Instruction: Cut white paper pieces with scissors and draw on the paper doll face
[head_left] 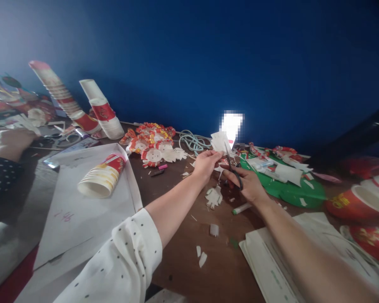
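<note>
Scanning from the far left, you get a co-worker's hand (pixel 14 143) (can't tell what it's holding, if anything), then a tall cup stack (pixel 63 90) and a shorter cup stack (pixel 102 109), both leaning. Nearer, some nested cups (pixel 102 176) lie on their side on a white cardboard tray (pixel 66 227).

Next along is a heap of cutouts (pixel 153 145), red and yellow with pale faces, plus a few plain white ones at its right edge. So I'd say a good batch is pretty much done, and the plain ones look less finished. A pink marker (pixel 163 166) and a black marker (pixel 157 173) sit just near of it.

Middle of the scene is where the action is. The left hand (pixel 206 166) pinches a piece of white paper (pixel 219 141) up off the table, fingers narrow. The right hand (pixel 249 185) has its fingers through the scissors (pixel 236 179), blades pointing up at the paper's right side; can't tell if they're actually biting. I'd call this piece part-way at best. Below, one white cutout (pixel 214 197) with a notched edge looks already cut, with paper scraps (pixel 202 259) nearer.

Off right, a green board (pixel 290 191) holds more bits, and a white paper stack (pixel 268 261) sits near side, so there seems to be material left.
</note>
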A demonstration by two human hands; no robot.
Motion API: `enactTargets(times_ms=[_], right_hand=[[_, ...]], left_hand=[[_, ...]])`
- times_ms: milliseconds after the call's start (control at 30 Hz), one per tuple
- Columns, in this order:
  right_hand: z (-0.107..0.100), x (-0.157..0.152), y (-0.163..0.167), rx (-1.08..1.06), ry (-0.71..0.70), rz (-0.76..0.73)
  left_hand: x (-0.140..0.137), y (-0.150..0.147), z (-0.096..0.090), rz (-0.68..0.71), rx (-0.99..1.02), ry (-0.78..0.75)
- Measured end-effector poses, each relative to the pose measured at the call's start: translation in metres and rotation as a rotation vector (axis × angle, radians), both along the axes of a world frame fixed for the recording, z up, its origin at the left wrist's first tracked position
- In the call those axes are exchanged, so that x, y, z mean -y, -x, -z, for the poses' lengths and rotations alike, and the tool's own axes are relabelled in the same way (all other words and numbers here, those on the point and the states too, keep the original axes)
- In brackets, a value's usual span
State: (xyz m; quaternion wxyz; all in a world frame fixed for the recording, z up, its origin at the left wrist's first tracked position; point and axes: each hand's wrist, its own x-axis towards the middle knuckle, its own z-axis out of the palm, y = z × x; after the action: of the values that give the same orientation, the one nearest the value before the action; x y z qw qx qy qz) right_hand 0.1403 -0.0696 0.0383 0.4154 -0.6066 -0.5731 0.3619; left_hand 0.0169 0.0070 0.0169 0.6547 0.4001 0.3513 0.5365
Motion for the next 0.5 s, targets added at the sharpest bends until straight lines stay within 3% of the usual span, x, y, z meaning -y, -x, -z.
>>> enactTargets(times_ms=[500], right_hand=[[-0.0028, 0.0009, 0.0011, 0.010, 0.011, 0.012]], left_hand=[[-0.0016, 0.0007, 0.0005, -0.001, -0.007, 0.030]])
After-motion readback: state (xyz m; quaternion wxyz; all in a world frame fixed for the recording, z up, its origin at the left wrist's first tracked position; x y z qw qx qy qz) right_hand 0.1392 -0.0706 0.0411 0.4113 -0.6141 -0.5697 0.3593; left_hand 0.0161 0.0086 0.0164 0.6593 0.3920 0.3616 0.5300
